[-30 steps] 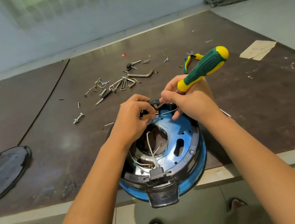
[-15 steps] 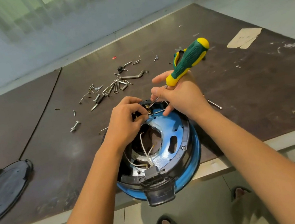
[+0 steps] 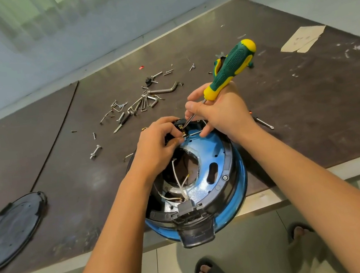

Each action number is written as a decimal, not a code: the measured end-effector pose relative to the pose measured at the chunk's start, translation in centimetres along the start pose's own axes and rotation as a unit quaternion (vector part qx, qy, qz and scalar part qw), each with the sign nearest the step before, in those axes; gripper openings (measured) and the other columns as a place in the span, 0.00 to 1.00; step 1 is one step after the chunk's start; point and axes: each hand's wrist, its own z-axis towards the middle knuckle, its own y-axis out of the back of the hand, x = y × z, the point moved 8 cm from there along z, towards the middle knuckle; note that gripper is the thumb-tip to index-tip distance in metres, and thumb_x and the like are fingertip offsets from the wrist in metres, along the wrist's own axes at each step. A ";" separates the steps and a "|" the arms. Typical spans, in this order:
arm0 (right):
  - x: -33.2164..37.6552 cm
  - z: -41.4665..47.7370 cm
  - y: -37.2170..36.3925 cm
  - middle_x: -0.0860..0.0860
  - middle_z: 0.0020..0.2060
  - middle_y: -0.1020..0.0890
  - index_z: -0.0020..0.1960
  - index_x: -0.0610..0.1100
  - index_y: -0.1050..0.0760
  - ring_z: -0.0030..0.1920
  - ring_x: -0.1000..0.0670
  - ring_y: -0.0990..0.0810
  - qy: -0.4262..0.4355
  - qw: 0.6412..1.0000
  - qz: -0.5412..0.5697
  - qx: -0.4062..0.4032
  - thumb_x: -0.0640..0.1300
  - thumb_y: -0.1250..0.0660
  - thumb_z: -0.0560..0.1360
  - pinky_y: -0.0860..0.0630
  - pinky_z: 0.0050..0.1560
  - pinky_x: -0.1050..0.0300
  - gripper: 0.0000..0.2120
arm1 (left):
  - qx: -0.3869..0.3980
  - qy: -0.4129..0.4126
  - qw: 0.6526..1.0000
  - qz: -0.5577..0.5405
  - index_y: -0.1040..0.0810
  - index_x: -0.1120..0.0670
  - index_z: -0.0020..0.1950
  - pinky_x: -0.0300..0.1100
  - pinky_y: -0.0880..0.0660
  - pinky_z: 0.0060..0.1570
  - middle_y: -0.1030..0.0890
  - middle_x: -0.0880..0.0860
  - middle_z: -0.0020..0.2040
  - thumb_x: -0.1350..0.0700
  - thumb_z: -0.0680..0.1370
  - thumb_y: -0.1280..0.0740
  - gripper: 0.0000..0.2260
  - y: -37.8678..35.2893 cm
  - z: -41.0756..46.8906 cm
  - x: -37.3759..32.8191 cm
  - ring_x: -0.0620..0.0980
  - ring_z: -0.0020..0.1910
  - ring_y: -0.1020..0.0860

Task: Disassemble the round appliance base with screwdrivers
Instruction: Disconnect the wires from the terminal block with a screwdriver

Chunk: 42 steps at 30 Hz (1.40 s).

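The only marks close to writing are faint lines on the smoky translucent plastic tab at the near side of the round appliance base [image 3: 209, 152], and they are too small to read. The base lies open side up at the near edge of the table [image 3: 306, 110], overhanging it toward the person. It has a glossy blue outer shell, a black plastic ring and a shiny blue metal plate with a large round hole, an oval slot and small drilled holes. Thin white wires [image 3: 178, 181] run from the hole to a boxy black connector block [image 3: 185, 205]. The left hand [image 3: 153, 148] is curled at the far rim, thumb and fingertips pinching a small black part [image 3: 179, 125] with a brass-coloured contact. The right hand [image 3: 221, 111] is closed around the screwdriver [image 3: 231, 67], fingers on the steel shaft just below the handle. The ribbed, rubbery green-and-yellow handle tilts up and away, and the tip meets that same part. The table is dark brown, scuffed and smeared with pale marks. Beyond the hands lies a scatter of screws and bent steel hex keys [image 3: 142, 102], with a stubby bolt [image 3: 95, 151] apart on the left. A flat round black cover [image 3: 12, 229] lies at the left edge and a torn cardboard scrap [image 3: 302, 38] lies far right.
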 end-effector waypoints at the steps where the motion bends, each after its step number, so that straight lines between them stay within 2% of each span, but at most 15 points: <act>1: 0.0 0.0 0.0 0.48 0.41 0.13 0.52 0.45 0.22 0.42 0.54 0.12 0.000 1.000 0.001 0.000 0.41 0.26 0.77 0.20 0.27 0.61 0.06 | 0.000 0.000 1.000 0.001 0.17 0.53 0.44 0.54 0.28 0.64 0.22 0.46 0.65 0.58 0.75 0.26 0.02 0.0 0.0 0.0 0.48 0.64 0.25; 3: 0.0 0.0 0.1 0.48 0.41 0.13 0.48 0.47 0.22 0.41 0.54 0.12 0.004 1.000 -0.006 -0.004 0.42 0.26 0.78 0.21 0.27 0.62 0.04 | 0.001 0.001 1.000 0.002 0.17 0.53 0.43 0.55 0.29 0.65 0.22 0.46 0.65 0.59 0.75 0.26 0.02 0.0 0.1 0.1 0.47 0.64 0.25; 6: 0.3 -0.1 0.3 0.48 0.40 0.13 0.43 0.47 0.21 0.31 0.58 0.15 0.021 0.999 -0.029 -0.019 0.42 0.26 0.78 0.25 0.24 0.65 0.06 | 0.007 0.002 1.000 0.003 0.17 0.52 0.43 0.56 0.30 0.66 0.22 0.45 0.65 0.59 0.75 0.26 0.02 0.0 0.1 0.1 0.46 0.64 0.25; 8: 0.4 -0.2 0.3 0.49 0.39 0.13 0.41 0.47 0.21 0.27 0.59 0.17 0.023 0.999 -0.032 -0.026 0.43 0.26 0.78 0.26 0.22 0.66 0.07 | 0.009 0.001 1.000 -0.001 0.16 0.53 0.43 0.54 0.28 0.65 0.23 0.46 0.65 0.60 0.75 0.26 0.03 -0.1 0.1 0.2 0.46 0.63 0.25; 13: 0.2 -0.1 0.5 0.49 0.39 0.13 0.42 0.46 0.20 0.28 0.58 0.17 0.017 0.999 -0.023 -0.032 0.43 0.26 0.77 0.27 0.22 0.66 0.07 | 0.005 -0.002 1.000 0.000 0.16 0.53 0.43 0.45 0.27 0.62 0.23 0.46 0.65 0.60 0.75 0.26 0.03 -0.1 0.1 0.0 0.44 0.61 0.25; 16: 0.2 -0.3 0.5 0.49 0.39 0.13 0.41 0.48 0.21 0.30 0.57 0.15 0.018 0.999 -0.025 -0.028 0.43 0.26 0.77 0.27 0.22 0.65 0.08 | 0.003 -0.002 1.000 0.000 0.16 0.53 0.43 0.43 0.27 0.61 0.22 0.46 0.64 0.60 0.75 0.26 0.03 -0.1 0.1 0.0 0.43 0.60 0.25; 20: 0.2 -0.4 0.5 0.50 0.40 0.13 0.40 0.48 0.21 0.26 0.59 0.18 0.015 0.999 -0.038 -0.029 0.45 0.26 0.78 0.26 0.23 0.66 0.09 | 0.001 -0.004 1.000 -0.003 0.16 0.54 0.43 0.42 0.26 0.60 0.22 0.46 0.64 0.61 0.75 0.26 0.03 -0.1 0.1 0.0 0.42 0.59 0.24; 24: 0.1 -0.3 0.5 0.50 0.38 0.13 0.39 0.48 0.21 0.28 0.53 0.15 0.007 0.999 -0.026 -0.040 0.44 0.26 0.78 0.21 0.25 0.59 0.10 | 0.004 -0.005 1.000 -0.006 0.16 0.54 0.42 0.42 0.26 0.60 0.22 0.47 0.64 0.62 0.74 0.26 0.03 -0.1 0.1 0.0 0.42 0.59 0.24; 26: 0.0 -0.2 0.4 0.49 0.38 0.13 0.39 0.47 0.21 0.34 0.50 0.13 0.001 0.999 -0.012 -0.038 0.43 0.27 0.78 0.19 0.28 0.55 0.09 | 0.008 -0.008 1.000 -0.005 0.16 0.54 0.42 0.41 0.27 0.60 0.23 0.47 0.64 0.62 0.74 0.26 0.04 -0.2 0.1 0.0 0.41 0.58 0.25; 30: -0.2 -0.1 0.4 0.48 0.39 0.13 0.41 0.46 0.21 0.41 0.51 0.12 0.005 1.000 0.017 -0.020 0.42 0.27 0.78 0.20 0.27 0.59 0.08 | 0.008 -0.008 1.000 -0.004 0.16 0.53 0.42 0.38 0.28 0.59 0.23 0.46 0.64 0.63 0.74 0.26 0.05 -0.1 0.0 0.0 0.41 0.59 0.25; 35: 0.6 -0.7 0.3 0.46 0.37 0.14 0.41 0.44 0.21 0.41 0.50 0.12 0.061 0.998 -0.001 0.009 0.39 0.25 0.76 0.16 0.32 0.52 0.07 | 0.002 -0.009 1.000 0.000 0.16 0.54 0.43 0.47 0.26 0.62 0.22 0.47 0.64 0.61 0.74 0.26 0.03 -0.1 0.0 -0.1 0.44 0.60 0.25; 38: 0.8 -0.6 0.3 0.43 0.38 0.14 0.43 0.40 0.19 0.41 0.49 0.12 0.062 0.998 -0.017 0.023 0.39 0.24 0.75 0.17 0.30 0.56 0.05 | 0.003 -0.009 1.000 0.000 0.16 0.53 0.42 0.51 0.26 0.62 0.22 0.47 0.64 0.60 0.75 0.26 0.03 0.0 -0.1 -0.3 0.46 0.60 0.24; 42: 0.4 -0.3 0.4 0.46 0.38 0.13 0.43 0.43 0.20 0.42 0.53 0.12 0.030 0.999 -0.019 0.020 0.41 0.24 0.76 0.19 0.28 0.59 0.06 | 0.003 -0.011 1.000 0.006 0.16 0.54 0.42 0.52 0.26 0.63 0.22 0.47 0.64 0.60 0.75 0.26 0.03 0.0 0.0 -0.3 0.46 0.61 0.24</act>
